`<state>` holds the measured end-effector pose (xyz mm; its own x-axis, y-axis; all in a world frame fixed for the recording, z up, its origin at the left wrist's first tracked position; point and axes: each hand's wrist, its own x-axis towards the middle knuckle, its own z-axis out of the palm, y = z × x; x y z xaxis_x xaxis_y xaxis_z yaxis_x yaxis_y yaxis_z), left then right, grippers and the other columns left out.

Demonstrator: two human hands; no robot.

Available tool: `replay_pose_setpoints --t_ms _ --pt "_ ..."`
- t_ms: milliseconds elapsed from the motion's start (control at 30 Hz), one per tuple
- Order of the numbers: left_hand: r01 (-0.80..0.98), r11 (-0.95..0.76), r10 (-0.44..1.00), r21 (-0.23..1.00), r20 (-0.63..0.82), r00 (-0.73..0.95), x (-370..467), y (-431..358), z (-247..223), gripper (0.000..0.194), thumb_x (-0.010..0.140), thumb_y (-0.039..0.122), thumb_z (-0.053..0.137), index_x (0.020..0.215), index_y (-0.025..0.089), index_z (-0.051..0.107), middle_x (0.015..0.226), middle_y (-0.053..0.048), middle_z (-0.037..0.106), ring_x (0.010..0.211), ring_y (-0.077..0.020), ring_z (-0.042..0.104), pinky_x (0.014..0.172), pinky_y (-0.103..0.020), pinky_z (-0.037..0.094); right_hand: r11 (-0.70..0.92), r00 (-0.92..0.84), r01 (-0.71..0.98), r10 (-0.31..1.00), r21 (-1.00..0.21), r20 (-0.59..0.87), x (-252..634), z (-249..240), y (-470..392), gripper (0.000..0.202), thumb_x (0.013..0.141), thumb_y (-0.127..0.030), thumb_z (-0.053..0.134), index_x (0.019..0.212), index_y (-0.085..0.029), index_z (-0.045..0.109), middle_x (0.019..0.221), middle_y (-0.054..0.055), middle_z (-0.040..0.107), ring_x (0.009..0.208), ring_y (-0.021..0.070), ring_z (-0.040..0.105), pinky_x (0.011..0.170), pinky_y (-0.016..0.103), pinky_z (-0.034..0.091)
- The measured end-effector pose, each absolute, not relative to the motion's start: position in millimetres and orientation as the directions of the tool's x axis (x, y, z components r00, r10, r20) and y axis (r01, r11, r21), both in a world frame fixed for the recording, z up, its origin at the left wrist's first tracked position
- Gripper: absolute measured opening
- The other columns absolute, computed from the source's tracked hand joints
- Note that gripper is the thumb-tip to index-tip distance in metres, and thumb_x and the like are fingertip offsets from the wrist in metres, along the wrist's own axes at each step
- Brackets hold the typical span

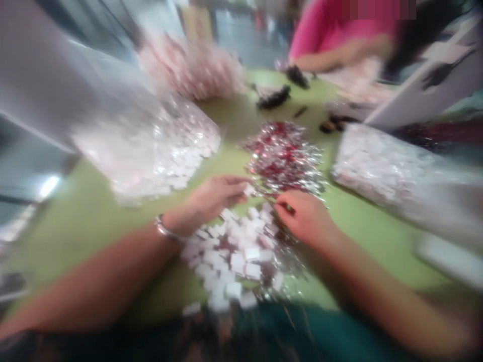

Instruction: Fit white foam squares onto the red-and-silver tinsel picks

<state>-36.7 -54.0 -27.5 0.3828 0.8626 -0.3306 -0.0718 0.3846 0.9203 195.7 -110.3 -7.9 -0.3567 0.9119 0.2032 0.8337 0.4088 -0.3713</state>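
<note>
My left hand [221, 197], with a bracelet at the wrist, pinches a small white card [248, 189] between thumb and fingers. My right hand [302, 211] is closed on a thin strand [268, 195] whose far end lies close to the card. Below both hands spreads a pile of white cards [234, 261], mixed at its right side with shiny pieces [289, 256]. Just beyond my hands lies a heap of red and silver shiny pieces [285, 156]. Motion blur hides fine detail.
A clear bag of white pieces [162, 151] lies at left on the green table [362, 216], another bag [388, 166] at right. Pale pink bundles [196, 70] and dark clumps [273, 96] lie farther back. Across the table is a person in pink [324, 30].
</note>
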Motion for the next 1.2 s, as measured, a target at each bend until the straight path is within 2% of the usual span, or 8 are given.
replay_pose_setpoints --t_ms 133,267,500,833,933,1033,1100,1200 --pt "-0.15 0.44 0.84 0.885 -0.347 0.417 -35.2 -55.1 -24.0 0.027 0.075 0.028 0.08 0.1 0.016 0.076 0.081 -0.004 0.069 0.066 -0.007 0.061 0.062 -0.018 0.049 0.419 -0.367 0.838 0.907 -0.349 0.209 194.9 -7.0 -112.8 0.015 0.089 -0.021 0.051 0.08 -0.019 0.063 0.081 0.005 0.068 0.072 0.0166 0.058 0.063 0.028 0.037" --pt "-0.203 0.456 0.833 0.866 -0.336 0.439 -34.1 -57.1 -20.3 0.023 0.076 0.021 0.078 0.098 0.015 0.076 0.084 -0.005 0.071 0.069 -0.0081 0.063 0.067 -0.019 0.052 0.383 -0.378 0.796 0.919 -0.469 0.108 192.6 -1.6 -113.6 0.017 0.09 -0.023 0.051 0.081 -0.02 0.065 0.076 0.004 0.068 0.068 0.0156 0.058 0.063 0.028 0.038" --pt "-0.243 0.432 0.841 0.869 -0.291 0.456 -33.9 -58.3 -16.7 0.019 0.078 0.017 0.075 0.098 0.016 0.075 0.083 -0.004 0.072 0.069 -0.008 0.064 0.069 -0.019 0.053 0.266 -0.38 0.677 0.925 -0.687 -0.017 192.9 5.7 -113.2 0.018 0.089 -0.022 0.051 0.085 -0.02 0.068 0.08 0.002 0.072 0.07 0.0143 0.062 0.065 0.027 0.043" --pt "-0.241 0.443 0.824 0.864 -0.286 0.489 -33.8 -59.3 -15.3 0.02 0.08 0.017 0.073 0.1 0.014 0.073 0.086 -0.005 0.073 0.066 -0.0069 0.064 0.064 -0.017 0.052 0.104 -0.364 0.639 0.914 -0.762 -0.181 190.6 12.6 -112.0 0.019 0.086 -0.026 0.051 0.076 -0.019 0.066 0.072 0.0 0.067 0.065 0.0132 0.058 0.063 0.026 0.042" --pt "-0.151 0.398 0.831 0.905 -0.286 0.477 -34.8 -58.8 -15.6 0.024 0.079 0.021 0.074 0.102 0.014 0.071 0.079 -0.004 0.072 0.064 -0.0082 0.064 0.061 -0.018 0.052 0.043 -0.366 0.602 0.902 -0.797 -0.228 191.0 15.2 -110.5 0.022 0.086 -0.028 0.051 0.068 -0.019 0.061 0.068 -0.001 0.064 0.063 0.0125 0.056 0.062 0.026 0.042" --pt "0.04 0.247 0.86 0.968 -0.238 0.451 -34.5 -58.7 -14.0 0.03 0.08 0.03 0.074 0.105 0.015 0.067 0.071 -0.004 0.071 0.059 -0.0103 0.063 0.057 -0.021 0.052 -0.004 -0.308 0.624 0.918 -0.782 -0.25 190.5 15.2 -110.3 0.021 0.084 -0.028 0.051 0.066 -0.019 0.058 0.065 0.0 0.061 0.061 0.0124 0.053 0.06 0.026 0.041" --pt "0.148 0.16 0.872 0.976 -0.21 0.442 -32.5 -60.0 -10.9 0.028 0.08 0.03 0.072 0.103 0.015 0.066 0.067 -0.003 0.07 0.057 -0.011 0.063 0.057 -0.023 0.052 0.013 -0.289 0.661 0.927 -0.751 -0.239 189.5 13.4 -110.5 0.019 0.083 -0.027 0.052 0.069 -0.019 0.06 0.067 0.0 0.062 0.062 0.0129 0.053 0.059 0.026 0.04" --pt "0.211 0.117 0.859 0.97 -0.206 0.469 -28.6 -62.9 -5.5 0.021 0.081 0.025 0.069 0.099 0.014 0.066 0.062 -0.001 0.067 0.054 -0.0108 0.061 0.054 -0.023 0.052 0.085 -0.336 0.682 0.918 -0.726 -0.209 188.3 11.3 -110.6 0.021 0.086 -0.029 0.05 0.072 -0.019 0.062 0.069 0.001 0.063 0.065 0.0135 0.053 0.06 0.027 0.038"
